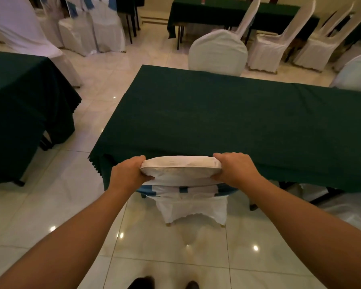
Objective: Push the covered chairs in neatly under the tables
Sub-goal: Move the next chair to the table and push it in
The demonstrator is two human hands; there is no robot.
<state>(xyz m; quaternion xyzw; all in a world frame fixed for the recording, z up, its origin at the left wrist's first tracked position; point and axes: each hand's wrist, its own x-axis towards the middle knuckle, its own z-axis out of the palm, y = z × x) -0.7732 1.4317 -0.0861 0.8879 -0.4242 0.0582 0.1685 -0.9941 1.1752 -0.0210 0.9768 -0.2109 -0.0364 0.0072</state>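
A white-covered chair [181, 170] with a blue sash stands at the near edge of the green-clothed table [227, 113]. Its seat is hidden under the cloth; only the backrest top and rear skirt show. My left hand [129, 174] grips the left end of the backrest top. My right hand [236, 167] grips the right end. Both arms are stretched forward.
Another covered chair [218, 53] sits at the table's far side, and one more [356, 71] at far right. A second green table [23, 109] stands to the left across a tiled aisle. More covered chairs [271, 46] and a table [227, 11] line the back. A white cover [346, 207] lies low right.
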